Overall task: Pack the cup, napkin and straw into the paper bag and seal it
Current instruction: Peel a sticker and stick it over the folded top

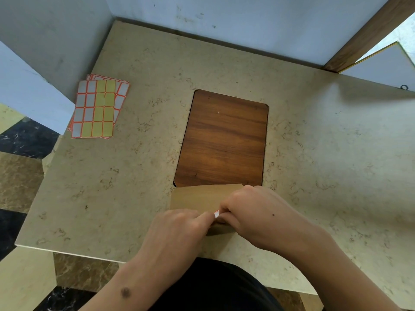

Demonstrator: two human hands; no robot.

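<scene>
Paper bag (197,198): brown, lying at the near edge of the table; its far end overlaps the near edge of the wooden board; its near part is hidden under both hands; whether it lies flat or is folded over, the view only partly shows, though a fold line runs across it near the fingers.
Cup, napkin, straw: none can be seen; whether they are inside the bag cannot be told.
Sticker (216,213): small, white with a red-orange border; pinched between the fingertips of both hands, right on the bag's surface; only a sliver shows.
Left hand (179,230): fingers curled closed, thumb and forefinger pressed together on the sticker's left edge; the heel of the hand rests over the bag's near left corner.
Right hand (253,212): fingers closed, fingertips pinching the sticker's right edge; the knuckles cover the bag's right side.
Wooden board (224,140): dark wood grain, rounded corners; lies in the middle of the table, beyond the bag; bare.
Sticker sheets (98,108): a fanned stack at the far left of the table, well apart from the bag; the top sheet has some labels peeled, leaving yellow backing.
Table (325,164): beige marbled top; set against a pale wall.
</scene>
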